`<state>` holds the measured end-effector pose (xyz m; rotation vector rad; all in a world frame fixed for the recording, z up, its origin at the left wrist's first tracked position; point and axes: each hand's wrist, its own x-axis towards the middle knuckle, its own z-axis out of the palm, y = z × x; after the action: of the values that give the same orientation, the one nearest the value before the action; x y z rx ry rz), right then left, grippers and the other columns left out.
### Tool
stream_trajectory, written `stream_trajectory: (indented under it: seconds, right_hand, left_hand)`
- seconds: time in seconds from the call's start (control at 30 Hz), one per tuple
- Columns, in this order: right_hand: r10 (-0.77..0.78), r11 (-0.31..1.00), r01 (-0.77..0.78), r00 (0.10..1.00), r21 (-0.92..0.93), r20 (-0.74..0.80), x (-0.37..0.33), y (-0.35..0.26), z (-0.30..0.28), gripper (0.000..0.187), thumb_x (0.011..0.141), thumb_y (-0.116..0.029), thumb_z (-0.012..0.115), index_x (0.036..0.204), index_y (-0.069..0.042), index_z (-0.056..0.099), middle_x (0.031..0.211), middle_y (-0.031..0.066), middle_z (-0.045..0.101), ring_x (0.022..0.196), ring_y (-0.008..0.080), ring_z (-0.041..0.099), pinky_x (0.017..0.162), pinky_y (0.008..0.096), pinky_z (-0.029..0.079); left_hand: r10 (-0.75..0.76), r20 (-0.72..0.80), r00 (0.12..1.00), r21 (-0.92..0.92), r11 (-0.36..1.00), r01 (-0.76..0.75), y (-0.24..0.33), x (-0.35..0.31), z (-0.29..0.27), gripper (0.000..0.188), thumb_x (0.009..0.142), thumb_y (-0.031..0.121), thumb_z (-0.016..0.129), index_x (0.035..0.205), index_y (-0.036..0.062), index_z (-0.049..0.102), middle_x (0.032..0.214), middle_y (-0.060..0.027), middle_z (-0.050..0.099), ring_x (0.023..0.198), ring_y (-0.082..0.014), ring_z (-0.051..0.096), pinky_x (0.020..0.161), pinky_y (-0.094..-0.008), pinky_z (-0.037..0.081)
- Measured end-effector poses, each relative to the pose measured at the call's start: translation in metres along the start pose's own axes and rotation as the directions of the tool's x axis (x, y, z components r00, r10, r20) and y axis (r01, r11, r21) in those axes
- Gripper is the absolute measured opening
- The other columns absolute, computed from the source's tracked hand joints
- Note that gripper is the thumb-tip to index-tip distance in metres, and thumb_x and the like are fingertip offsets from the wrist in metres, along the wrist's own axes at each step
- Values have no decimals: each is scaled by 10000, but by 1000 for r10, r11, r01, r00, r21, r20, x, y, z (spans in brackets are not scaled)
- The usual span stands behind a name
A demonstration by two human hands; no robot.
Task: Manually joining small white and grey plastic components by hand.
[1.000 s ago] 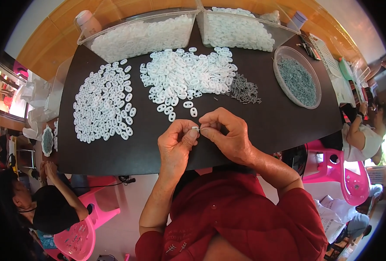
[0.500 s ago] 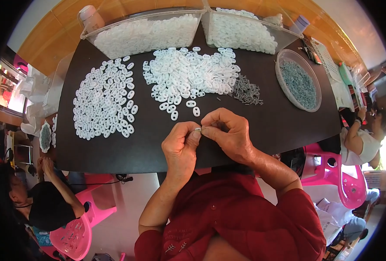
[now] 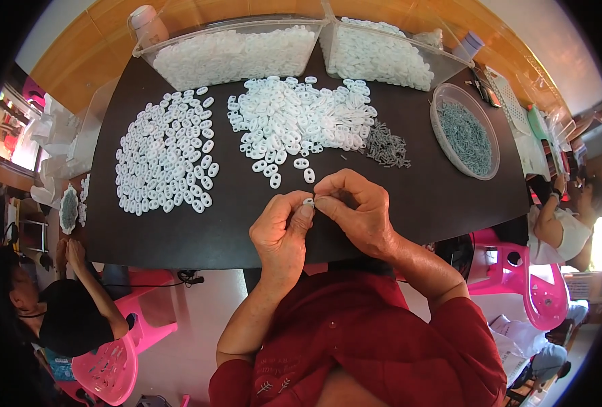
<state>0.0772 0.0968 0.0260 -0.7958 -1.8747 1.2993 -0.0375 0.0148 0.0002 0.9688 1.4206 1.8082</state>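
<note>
1. Clear plastic bins of white pieces: two, one at 11 o'clock and one at 12 o'clock.
2. Spreads of white oval pieces on the black table: two, at 9 o'clock and at centre; pieces too many to count.
3. Round dishes of grey pins: one, at 2 o'clock.
4. Loose grey pin piles: one.
5. Pink chairs: two, at 7 o'clock and at 4 o'clock.

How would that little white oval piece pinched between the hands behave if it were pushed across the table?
The white oval piece looks like rigid plastic, probably very light. Flat like those in the middle pile, it would likely slide, not roll, on the smooth black table.
</note>
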Motion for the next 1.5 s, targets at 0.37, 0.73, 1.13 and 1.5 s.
stream_trajectory:
  seconds: [0.37, 0.73, 1.13, 1.5]
  right_hand:
    - [31, 1000, -31, 999, -2, 28, 1, 3, 4, 76, 815, -8, 640, 889, 0, 621, 776, 19, 630, 701, 45, 560, 615, 216, 470]
    - [-106, 973, 116, 993, -201, 61, 12, -1, -11, 81, 814, -2, 644, 894, -10, 645, 812, 41, 637, 761, 93, 585, 666, 250, 476]
    - [-463, 435, 716, 698, -546, 546, 53, 22, -15, 285, 667, 45, 578, 925, -58, 641, 750, 62, 484, 716, 237, 485, 621, 350, 420]
    - [-40, 967, 91, 977, -240, 211, 26, 2, -18, 163, 804, -41, 684, 960, -31, 636, 811, 12, 591, 693, 96, 539, 621, 255, 448]
  left_hand:
    - [-14, -18, 1000, 5, 1000, 15, -7, -2, 0, 123, 877, 77, 640, 948, -23, 642, 772, -13, 611, 624, -51, 512, 545, -172, 418]
    - [-145, -91, 985, -269, 956, 116, 0, -5, -4, 140, 865, 60, 649, 965, -38, 638, 765, -66, 633, 604, -89, 553, 520, -206, 449]
    - [-96, -151, 984, -291, 956, 49, 6, 2, -13, 186, 846, 32, 654, 1013, -49, 635, 737, -71, 609, 592, -112, 556, 500, -219, 446]
    - [-126, -116, 985, -318, 944, 83, 6, 2, -10, 201, 851, 34, 649, 1033, -49, 628, 734, -70, 602, 597, -118, 560, 498, -222, 447]
